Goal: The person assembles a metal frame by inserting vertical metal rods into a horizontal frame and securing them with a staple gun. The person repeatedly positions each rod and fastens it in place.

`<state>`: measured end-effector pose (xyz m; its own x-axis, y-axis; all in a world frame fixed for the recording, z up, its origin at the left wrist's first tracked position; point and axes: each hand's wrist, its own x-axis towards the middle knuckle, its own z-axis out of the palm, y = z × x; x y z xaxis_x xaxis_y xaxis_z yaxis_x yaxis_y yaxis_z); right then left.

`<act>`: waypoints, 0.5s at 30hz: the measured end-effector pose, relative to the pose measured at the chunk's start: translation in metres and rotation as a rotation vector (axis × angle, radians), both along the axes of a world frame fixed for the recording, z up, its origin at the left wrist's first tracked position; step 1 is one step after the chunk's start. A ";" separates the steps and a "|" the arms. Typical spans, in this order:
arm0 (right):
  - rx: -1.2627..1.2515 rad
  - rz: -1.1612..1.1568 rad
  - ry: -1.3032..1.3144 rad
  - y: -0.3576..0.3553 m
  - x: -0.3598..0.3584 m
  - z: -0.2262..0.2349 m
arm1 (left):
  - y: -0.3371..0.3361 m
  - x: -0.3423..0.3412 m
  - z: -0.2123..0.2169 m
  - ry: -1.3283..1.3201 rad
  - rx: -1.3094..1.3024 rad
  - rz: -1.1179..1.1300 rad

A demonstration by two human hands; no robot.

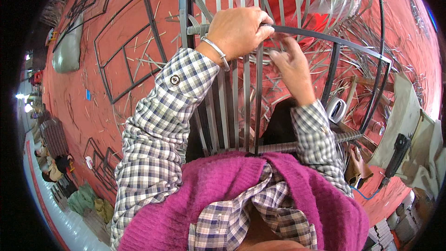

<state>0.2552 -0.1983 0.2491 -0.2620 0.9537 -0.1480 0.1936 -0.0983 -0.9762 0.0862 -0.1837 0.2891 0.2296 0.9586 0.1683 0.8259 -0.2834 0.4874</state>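
Fingers of the left hand (239, 30) are curled tight around a grey strap (297, 31) at the top of a dark metal frame (335, 67). The right hand (291, 67), just beside it, pinches another strap (267, 58) between the upright strips (234, 107). The frame stands before the person on a red floor (83, 107), with a bare frame (127, 46) lying to the left

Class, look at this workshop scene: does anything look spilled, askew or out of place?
Yes. Loose strip offcuts lie scattered over the red floor around the empty metal frames. Both hands, left hand and right hand, work strips on one frame.
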 end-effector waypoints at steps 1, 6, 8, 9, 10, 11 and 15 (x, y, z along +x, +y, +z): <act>0.037 0.025 0.082 0.005 -0.006 -0.016 | 0.000 0.001 0.001 0.036 -0.035 0.016; -0.246 0.123 0.240 0.002 -0.009 -0.015 | 0.001 0.001 0.002 0.125 -0.059 0.032; -0.379 0.129 0.398 -0.016 0.007 0.020 | 0.001 0.000 0.001 0.118 -0.079 0.028; -0.342 0.139 0.422 -0.017 0.015 0.037 | -0.001 -0.001 0.001 0.061 -0.063 0.018; -0.317 0.140 0.385 -0.017 0.020 0.052 | -0.001 0.000 0.000 0.013 -0.023 0.021; -0.153 0.172 0.343 -0.009 0.024 0.064 | -0.003 0.000 -0.001 -0.036 0.005 0.020; 0.325 0.262 0.027 0.071 0.004 0.057 | -0.003 -0.001 -0.005 -0.096 0.118 0.009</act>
